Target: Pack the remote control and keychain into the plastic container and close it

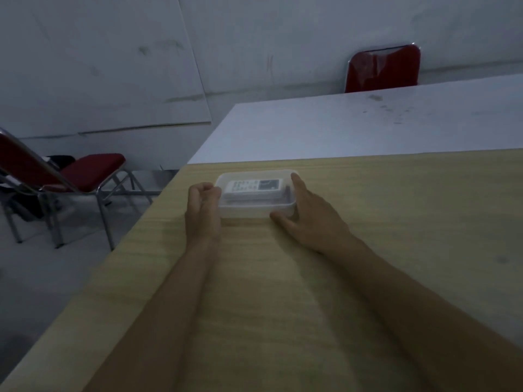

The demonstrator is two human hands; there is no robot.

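With the remote control (252, 185) already inside the plastic container (256, 193) at twelve o'clock, a person's curled left hand (203, 206) and spread right hand (308, 215) grip its ends, apparently seating the lid, which likely needs even downward pressure.

Translucent, frosted plastic container (256, 193) showing a pale plastic remote control (254, 185) through its smooth lid, sitting near the left edge of a matt, pale wood-grain desk (396, 222), glossy red chair (382, 68) backing a smooth white table (368, 123), chrome-legged red padded chair (85, 176) gleaming.
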